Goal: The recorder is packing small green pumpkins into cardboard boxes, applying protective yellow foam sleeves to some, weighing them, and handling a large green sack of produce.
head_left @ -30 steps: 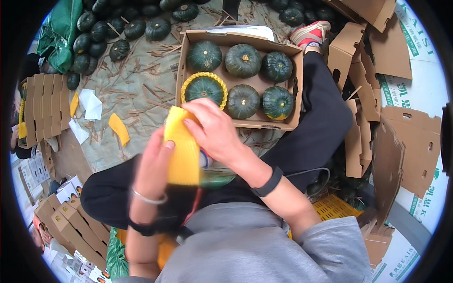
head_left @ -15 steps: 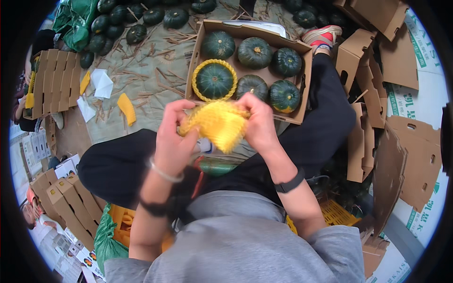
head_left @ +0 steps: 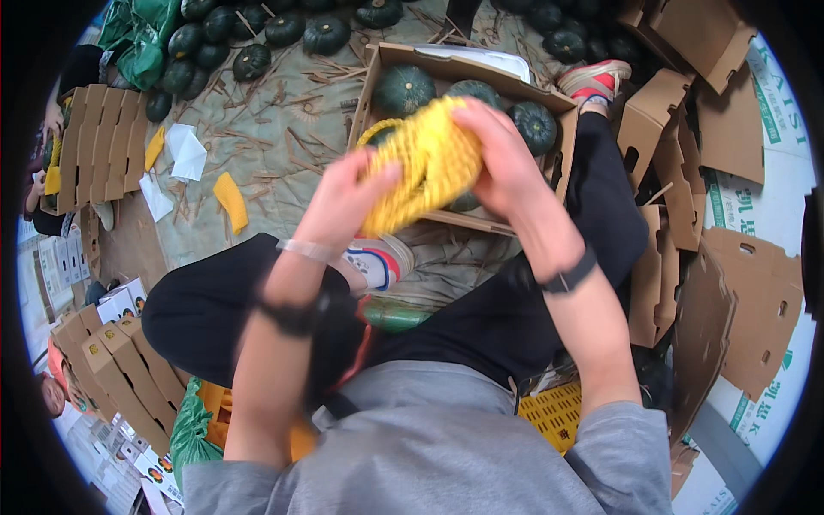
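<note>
A yellow foam net sleeve (head_left: 425,167) is stretched between my two hands, slightly blurred by motion. My left hand (head_left: 348,193) grips its near left side, and my right hand (head_left: 502,163) has hold of its far right side. Beneath them stands an open cardboard box (head_left: 567,142) of dark green pumpkins. One pumpkin (head_left: 403,90) shows in the box's far left corner, another pumpkin (head_left: 533,129) at its right. A similar yellow net ring (head_left: 371,130) around a pumpkin peeks out past my left hand. The sleeve and my hands hide the other pumpkins.
Many loose pumpkins (head_left: 326,34) lie along the far edge of the cloth. Another foam net (head_left: 230,202) and white paper (head_left: 185,153) rest at left. Folded cardboard boxes (head_left: 652,112) crowd the right. A yellow crate (head_left: 549,416) is beside my right hip. Another person's hand (head_left: 53,120) shows far left.
Both hands have moved forward and up over the box with the foam net sleeve. The sleeve is now spread wider and covers several of the pumpkins.
</note>
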Available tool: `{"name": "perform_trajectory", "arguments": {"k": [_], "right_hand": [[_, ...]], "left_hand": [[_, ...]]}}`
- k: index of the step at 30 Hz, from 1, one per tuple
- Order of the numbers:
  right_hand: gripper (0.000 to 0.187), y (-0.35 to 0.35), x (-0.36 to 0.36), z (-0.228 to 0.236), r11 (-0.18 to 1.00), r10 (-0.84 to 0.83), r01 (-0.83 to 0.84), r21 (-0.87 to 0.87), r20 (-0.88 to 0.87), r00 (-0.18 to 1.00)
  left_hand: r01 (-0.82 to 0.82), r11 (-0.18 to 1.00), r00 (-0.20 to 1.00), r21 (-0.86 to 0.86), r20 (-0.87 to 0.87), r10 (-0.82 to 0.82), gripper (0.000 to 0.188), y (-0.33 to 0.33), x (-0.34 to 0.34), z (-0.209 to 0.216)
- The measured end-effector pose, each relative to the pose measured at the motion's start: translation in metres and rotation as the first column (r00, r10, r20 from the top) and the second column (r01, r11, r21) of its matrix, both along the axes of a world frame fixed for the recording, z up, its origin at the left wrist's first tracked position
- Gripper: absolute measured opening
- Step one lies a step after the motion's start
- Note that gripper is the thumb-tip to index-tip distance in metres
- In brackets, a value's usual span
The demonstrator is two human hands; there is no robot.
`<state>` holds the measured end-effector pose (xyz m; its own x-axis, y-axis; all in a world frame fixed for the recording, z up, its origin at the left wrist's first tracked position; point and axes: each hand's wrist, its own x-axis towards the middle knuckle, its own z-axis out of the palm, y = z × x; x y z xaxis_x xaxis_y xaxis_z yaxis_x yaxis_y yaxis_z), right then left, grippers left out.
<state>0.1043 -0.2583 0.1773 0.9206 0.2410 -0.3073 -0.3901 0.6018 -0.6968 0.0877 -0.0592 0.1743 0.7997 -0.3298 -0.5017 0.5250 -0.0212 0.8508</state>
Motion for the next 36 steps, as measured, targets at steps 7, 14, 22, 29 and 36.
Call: {"name": "perform_trajectory", "arguments": {"k": [7,14,22,29,36], "right_hand": [[0.034,-0.004,0.124,-0.119,0.108,0.357,0.018,-0.994,0.056,0.932],[0.022,0.017,-0.044,0.015,0.147,0.399,0.220,-0.964,0.261,0.879],[0.020,0.001,-0.051,-0.015,0.856,0.037,0.023,-0.517,0.104,0.994],[0.023,0.011,-0.087,0.006,0.931,0.078,-0.017,-0.364,0.152,0.985],[0.094,0.022,-0.131,-0.006,0.902,0.286,-0.239,-0.360,0.085,0.954]], "left_hand": [[-0.332,0.863,0.931,0.380,0.282,0.234,0.037,-0.056,0.106,-0.174],[-0.386,0.577,0.917,-0.719,-0.235,0.321,0.017,0.004,-0.006,-0.028],[-0.545,0.533,0.821,-0.647,-0.542,0.181,0.044,0.000,-0.044,-0.014],[-0.427,0.407,0.753,-0.807,-0.567,-0.334,0.065,0.016,-0.088,0.015],[-0.239,0.926,0.936,-0.293,-0.323,0.139,0.085,0.032,-0.101,0.031]]}}
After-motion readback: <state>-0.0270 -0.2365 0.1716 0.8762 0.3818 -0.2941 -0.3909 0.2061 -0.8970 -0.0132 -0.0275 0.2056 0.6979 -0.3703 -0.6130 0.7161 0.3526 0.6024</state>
